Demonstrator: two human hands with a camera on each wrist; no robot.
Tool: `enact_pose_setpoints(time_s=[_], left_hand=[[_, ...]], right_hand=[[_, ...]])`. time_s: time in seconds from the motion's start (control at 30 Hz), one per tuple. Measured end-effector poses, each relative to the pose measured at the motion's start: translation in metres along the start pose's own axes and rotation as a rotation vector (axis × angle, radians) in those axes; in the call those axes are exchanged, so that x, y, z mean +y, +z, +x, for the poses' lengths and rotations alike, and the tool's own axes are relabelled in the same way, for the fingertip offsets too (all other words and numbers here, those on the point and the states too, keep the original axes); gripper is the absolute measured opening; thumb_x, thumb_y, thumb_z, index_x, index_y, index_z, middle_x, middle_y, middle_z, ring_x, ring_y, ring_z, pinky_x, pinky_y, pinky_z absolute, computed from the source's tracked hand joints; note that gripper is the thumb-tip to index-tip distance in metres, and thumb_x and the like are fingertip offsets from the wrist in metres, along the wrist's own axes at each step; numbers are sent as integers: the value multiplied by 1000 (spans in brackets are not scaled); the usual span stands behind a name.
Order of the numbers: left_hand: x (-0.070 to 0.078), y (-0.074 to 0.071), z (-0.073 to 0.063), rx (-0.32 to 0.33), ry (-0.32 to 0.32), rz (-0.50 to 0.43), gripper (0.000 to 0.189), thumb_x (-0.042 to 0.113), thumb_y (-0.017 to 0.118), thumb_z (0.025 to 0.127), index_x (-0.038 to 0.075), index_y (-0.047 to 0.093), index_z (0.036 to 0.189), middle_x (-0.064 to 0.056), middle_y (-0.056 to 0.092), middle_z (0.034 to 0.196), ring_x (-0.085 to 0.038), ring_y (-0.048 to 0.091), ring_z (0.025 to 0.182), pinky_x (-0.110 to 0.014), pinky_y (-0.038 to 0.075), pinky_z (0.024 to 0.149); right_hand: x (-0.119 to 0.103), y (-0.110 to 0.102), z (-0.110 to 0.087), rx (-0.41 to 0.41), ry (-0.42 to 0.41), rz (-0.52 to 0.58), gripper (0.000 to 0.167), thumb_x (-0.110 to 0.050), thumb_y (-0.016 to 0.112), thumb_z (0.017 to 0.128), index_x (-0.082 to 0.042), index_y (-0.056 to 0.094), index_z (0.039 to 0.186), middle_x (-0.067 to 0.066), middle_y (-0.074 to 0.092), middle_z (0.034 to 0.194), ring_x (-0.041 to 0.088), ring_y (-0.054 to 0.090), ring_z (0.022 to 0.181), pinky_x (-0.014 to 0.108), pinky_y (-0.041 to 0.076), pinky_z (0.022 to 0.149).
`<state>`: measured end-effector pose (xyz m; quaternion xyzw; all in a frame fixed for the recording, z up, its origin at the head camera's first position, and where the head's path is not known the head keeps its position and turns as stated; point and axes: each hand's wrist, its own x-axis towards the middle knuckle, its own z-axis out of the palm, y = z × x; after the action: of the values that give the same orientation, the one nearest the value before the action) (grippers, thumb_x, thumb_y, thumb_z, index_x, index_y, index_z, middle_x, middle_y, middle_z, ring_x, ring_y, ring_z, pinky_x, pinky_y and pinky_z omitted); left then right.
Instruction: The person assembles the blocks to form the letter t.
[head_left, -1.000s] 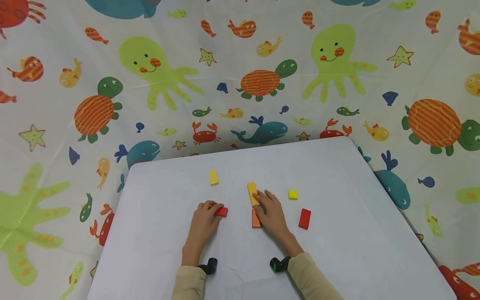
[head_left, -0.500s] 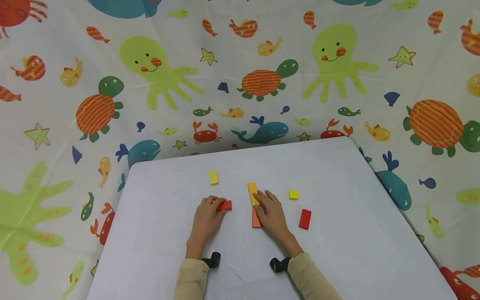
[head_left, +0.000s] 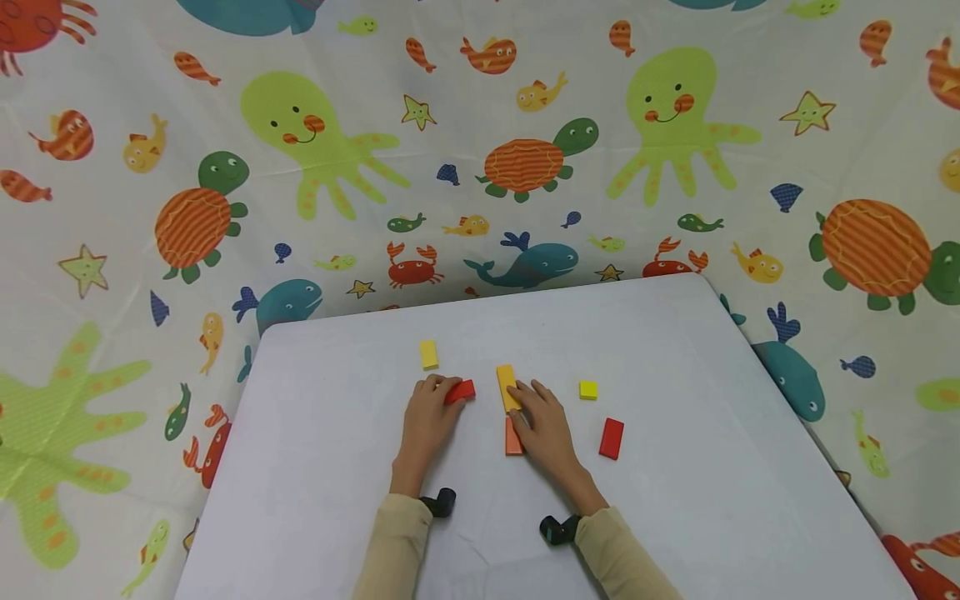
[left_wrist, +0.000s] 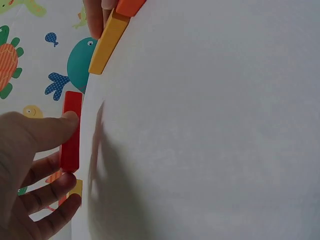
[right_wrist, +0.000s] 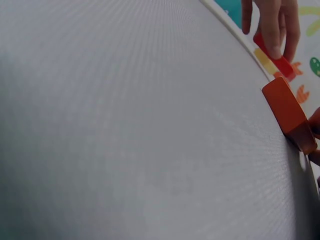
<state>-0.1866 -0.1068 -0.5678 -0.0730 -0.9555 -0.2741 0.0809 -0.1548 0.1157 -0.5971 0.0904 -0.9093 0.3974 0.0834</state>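
In the head view my left hand (head_left: 431,417) pinches a red block (head_left: 465,390) between thumb and fingers. The left wrist view shows the thumb on one face of this red block (left_wrist: 71,132), which is held just off the tabletop. My right hand (head_left: 546,425) rests beside two blocks lying end to end. Its fingertips touch the yellow-orange block (head_left: 506,383), and its thumb lies by the orange block (head_left: 513,440). Part of both blocks is hidden under the hand. In the right wrist view the orange block (right_wrist: 285,106) shows its near end, with fingertips at its side.
A pale yellow block (head_left: 428,354) lies farther back on the left. Right of the right hand lie a small yellow block (head_left: 588,390) and another red block (head_left: 611,439). The white table (head_left: 675,517) ends at a sea-animal printed curtain (head_left: 450,125).
My left hand has carried the red block forward and to the right, closer to the yellow-orange block. The right hand and the other blocks have stayed in place.
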Motion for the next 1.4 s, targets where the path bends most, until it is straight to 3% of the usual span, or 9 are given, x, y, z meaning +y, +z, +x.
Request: enact_pose_setpoints(time_s=[0.53,0.83,1.4], left_hand=[[13,15,28,6,-34,8,38,21,78,95,15,73,131,-11,67,122,-29,59,114,-42,56,96],[15,26,44,18,1,24,38,23,77,96,16,72,133,-12,67,122,-30,59,112,-42,55,98],[19,39,57,-7,-2,9,39,26,74,98,15,71,135,-11,67,126,-29,58,114,-41,52,101]], right_hand=[[1,2,0,21,-19,-3,40,-20,66,102,-14,66,141,9,62,150,38,47,148,61,35,121],[1,2,0,18,-17,-17,40,-20,66,102,-14,66,141,10,62,150,37,47,148,61,36,121],[0,1,-1,26,-28,-20,40,-20,67,102,-14,65,142,10,62,150,38,47,148,62,37,120]])
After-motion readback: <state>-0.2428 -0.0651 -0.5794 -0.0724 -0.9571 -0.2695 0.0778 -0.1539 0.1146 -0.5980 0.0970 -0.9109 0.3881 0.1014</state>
